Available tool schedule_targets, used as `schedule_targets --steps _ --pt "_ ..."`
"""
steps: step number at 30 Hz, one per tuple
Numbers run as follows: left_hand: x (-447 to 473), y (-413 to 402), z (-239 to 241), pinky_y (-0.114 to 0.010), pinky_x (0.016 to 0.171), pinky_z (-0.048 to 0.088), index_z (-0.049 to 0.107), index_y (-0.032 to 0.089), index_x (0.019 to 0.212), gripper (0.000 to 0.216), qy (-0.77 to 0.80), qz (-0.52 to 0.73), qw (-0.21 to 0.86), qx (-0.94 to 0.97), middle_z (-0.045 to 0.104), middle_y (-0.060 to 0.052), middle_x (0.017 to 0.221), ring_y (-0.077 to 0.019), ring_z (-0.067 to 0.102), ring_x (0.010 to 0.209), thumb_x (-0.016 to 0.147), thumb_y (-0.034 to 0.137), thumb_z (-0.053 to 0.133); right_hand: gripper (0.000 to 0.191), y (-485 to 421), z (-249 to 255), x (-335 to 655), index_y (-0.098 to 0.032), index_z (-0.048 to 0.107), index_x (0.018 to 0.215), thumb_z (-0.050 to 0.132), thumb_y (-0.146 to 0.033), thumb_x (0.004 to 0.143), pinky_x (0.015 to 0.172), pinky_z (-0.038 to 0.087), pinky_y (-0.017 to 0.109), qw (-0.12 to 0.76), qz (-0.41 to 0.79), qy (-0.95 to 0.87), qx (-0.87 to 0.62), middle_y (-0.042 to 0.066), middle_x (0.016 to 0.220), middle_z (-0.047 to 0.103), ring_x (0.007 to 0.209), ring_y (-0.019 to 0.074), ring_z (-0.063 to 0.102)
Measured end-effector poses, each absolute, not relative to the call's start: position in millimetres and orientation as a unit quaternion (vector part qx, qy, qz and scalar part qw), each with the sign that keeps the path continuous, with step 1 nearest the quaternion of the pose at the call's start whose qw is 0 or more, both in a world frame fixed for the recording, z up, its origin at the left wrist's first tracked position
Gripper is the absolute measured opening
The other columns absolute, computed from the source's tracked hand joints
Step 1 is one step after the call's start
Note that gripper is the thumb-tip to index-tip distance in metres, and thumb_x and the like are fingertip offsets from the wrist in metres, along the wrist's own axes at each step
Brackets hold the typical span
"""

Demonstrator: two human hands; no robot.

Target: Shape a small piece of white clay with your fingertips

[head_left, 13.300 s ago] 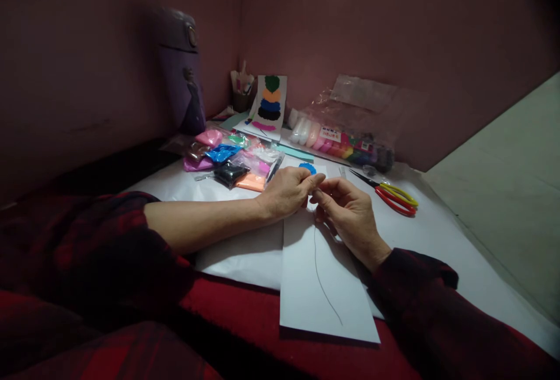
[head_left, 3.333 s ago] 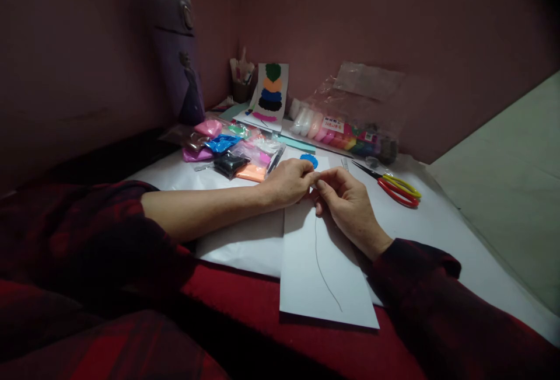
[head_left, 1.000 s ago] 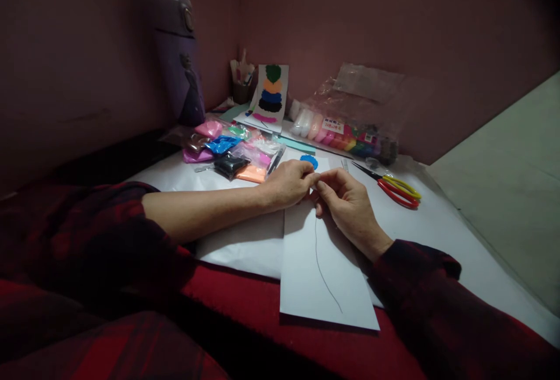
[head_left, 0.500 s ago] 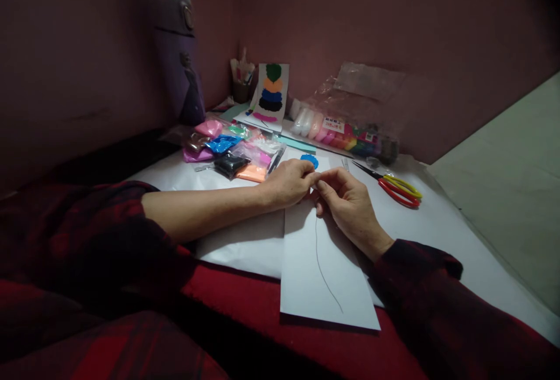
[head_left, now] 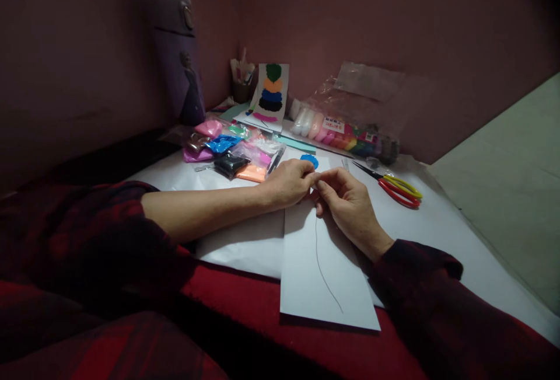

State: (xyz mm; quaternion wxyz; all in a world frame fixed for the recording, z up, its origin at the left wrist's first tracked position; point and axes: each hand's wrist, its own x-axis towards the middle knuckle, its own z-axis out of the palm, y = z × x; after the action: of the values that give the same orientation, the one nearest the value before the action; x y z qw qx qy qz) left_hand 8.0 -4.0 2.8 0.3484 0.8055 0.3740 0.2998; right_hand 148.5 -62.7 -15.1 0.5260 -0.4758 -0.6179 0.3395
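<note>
From where I stand, the work is in a corner where dull pink walls (head_left: 371,24) meet, a pale surface (head_left: 503,193) slanting in on the right. A white sheet (head_left: 238,237) covers most of the table, with red cloth (head_left: 236,292) showing along the near side. The card (head_left: 326,281) lies on the sheet, its near end jutting out over the red; it bears a curving line (head_left: 321,269) and, farther up, a blue patch (head_left: 309,161). The left hand (head_left: 289,184) and right hand (head_left: 350,211) meet above the card, just below that patch, fingertips drawn together (whether they pinch anything, I can't tell; the fingers hide it). Bright packets (head_left: 227,152) are heaped to the left, scissors (head_left: 396,190) lie to the right, and behind stand a purple flask (head_left: 177,70), a cup (head_left: 241,91), a picture (head_left: 272,97) and a clear bag (head_left: 341,129).
</note>
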Motion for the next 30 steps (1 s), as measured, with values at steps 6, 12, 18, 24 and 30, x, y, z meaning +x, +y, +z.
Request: schedule_targets --steps 6,12,18,24,30 --pt "7.9 -4.7 3.3 -0.024 0.055 0.037 0.052 0.016 0.065 0.029 0.375 0.303 0.347 0.805 0.060 0.001 0.057 -0.0089 0.050 0.050 0.088 0.033 0.046 0.007 -62.0 -15.5 148.5 -0.019 0.056 0.087 0.059 -0.026 0.089 0.043 0.044 0.023 0.526 0.335 -0.620 -0.475 -0.003 0.068 0.063 0.043 0.0069 0.052" --pt "7.8 -4.1 3.1 -0.024 0.056 0.038 0.052 0.016 0.065 0.030 0.371 0.299 0.348 0.807 0.060 0.001 0.057 -0.0091 0.051 0.051 0.088 0.033 0.045 0.009 -62.3 -15.3 148.0 -0.019 0.056 0.088 0.060 -0.027 0.088 0.042 0.044 0.022 0.526 0.339 -0.620 -0.474 -0.003 0.068 0.063 0.042 0.0065 0.052" --pt "8.0 -4.7 3.5 -0.025 0.056 0.038 0.052 0.016 0.065 0.029 0.376 0.298 0.351 0.804 0.060 0.000 0.056 -0.0093 0.051 0.051 0.088 0.033 0.045 0.007 -62.1 -16.0 148.3 -0.019 0.056 0.087 0.059 -0.025 0.088 0.042 0.043 0.022 0.527 0.340 -0.619 -0.473 -0.003 0.069 0.064 0.042 0.0065 0.052" --pt "7.7 -5.4 3.9 -0.025 0.054 0.036 0.051 0.016 0.065 0.029 0.376 0.298 0.351 0.804 0.060 0.000 0.058 -0.0093 0.051 0.051 0.088 0.032 0.045 0.007 -61.8 -16.3 148.3 -0.019 0.056 0.088 0.059 -0.025 0.089 0.042 0.044 0.023 0.529 0.343 -0.617 -0.471 -0.003 0.069 0.063 0.043 0.0066 0.052" --pt "7.8 -4.3 3.2 -0.025 0.055 0.036 0.051 0.016 0.065 0.029 0.373 0.299 0.350 0.806 0.060 0.000 0.057 -0.0091 0.050 0.051 0.088 0.033 0.045 0.007 -62.2 -15.2 148.1 -0.019 0.056 0.088 0.059 -0.025 0.089 0.042 0.044 0.023 0.527 0.341 -0.618 -0.473 -0.003 0.069 0.064 0.043 0.0065 0.052"
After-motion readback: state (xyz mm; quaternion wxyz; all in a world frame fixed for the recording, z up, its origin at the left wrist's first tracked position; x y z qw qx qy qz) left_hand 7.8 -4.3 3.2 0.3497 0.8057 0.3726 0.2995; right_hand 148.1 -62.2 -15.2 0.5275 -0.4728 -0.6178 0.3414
